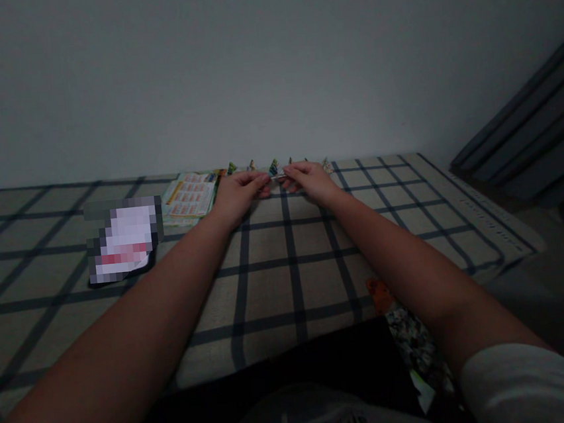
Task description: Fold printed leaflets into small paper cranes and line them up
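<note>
My left hand and my right hand are held close together over the far part of the checked cloth. Between their fingertips is a small, thin whitish piece of folded paper, pinched from both sides. Just behind the hands, several small pointed folded paper shapes with colourful print stand in a row near the wall. My fingers partly cover that row, and the exact shape of the held piece is too small to make out.
Left of my left hand lie printed calendar sheets. Nearer, a phone-like object with a blurred bright screen rests on the cloth. A plain wall rises behind, and a grey curtain hangs at the right.
</note>
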